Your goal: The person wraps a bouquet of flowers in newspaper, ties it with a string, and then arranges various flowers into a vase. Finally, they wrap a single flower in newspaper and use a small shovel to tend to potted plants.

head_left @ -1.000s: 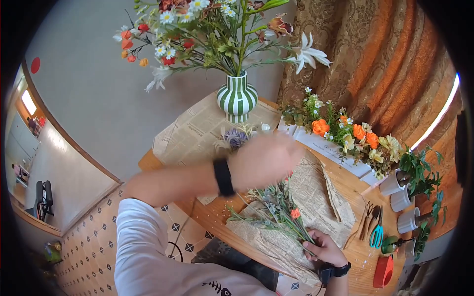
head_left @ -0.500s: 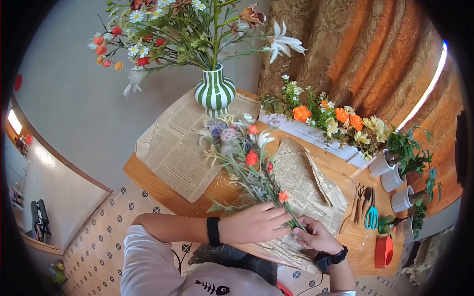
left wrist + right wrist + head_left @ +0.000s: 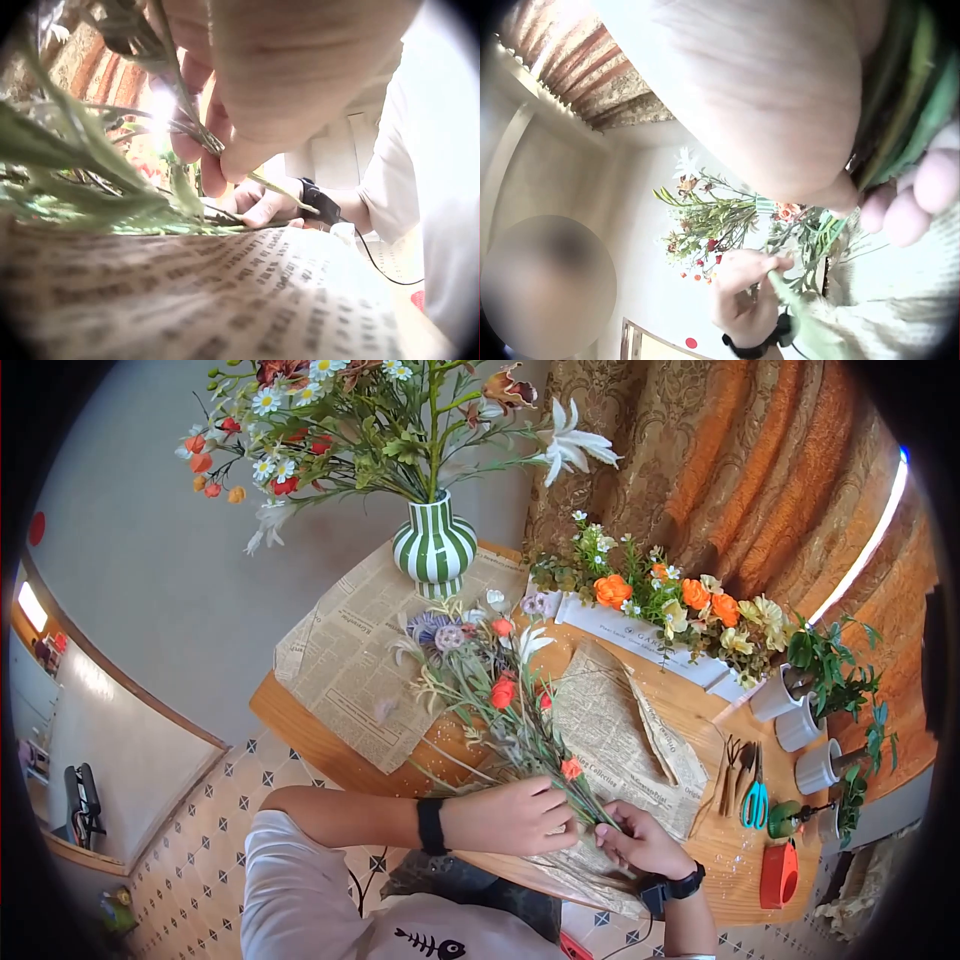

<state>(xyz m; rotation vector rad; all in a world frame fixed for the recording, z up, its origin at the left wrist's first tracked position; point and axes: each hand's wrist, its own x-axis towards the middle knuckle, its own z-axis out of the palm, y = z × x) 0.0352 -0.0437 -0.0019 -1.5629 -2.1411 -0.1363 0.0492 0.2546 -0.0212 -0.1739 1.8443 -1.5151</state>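
A loose bouquet with red, purple and white blooms (image 3: 502, 693) lies slanting over printed brown paper (image 3: 600, 730). My right hand (image 3: 645, 842) grips the gathered stems at their lower end; the right wrist view shows its fingers curled round several green stems (image 3: 907, 97). My left hand (image 3: 512, 817) is just left of it, over the lower bouquet. Thumb and fingers of the left hand (image 3: 285, 75) pinch a thin stem (image 3: 199, 131) in the left wrist view, above the paper.
A striped vase (image 3: 435, 550) with tall flowers stands at the back on another paper sheet (image 3: 350, 670). Orange and cream flowers (image 3: 695, 595) lie on a white box. Potted plants (image 3: 797, 722), teal scissors (image 3: 755, 800), small tools and a red tape dispenser (image 3: 779, 875) line the right side.
The left hand has come down from above the blooms to the lower bouquet beside the right hand. The right hand has kept its grip on the stems. The head view has shifted.
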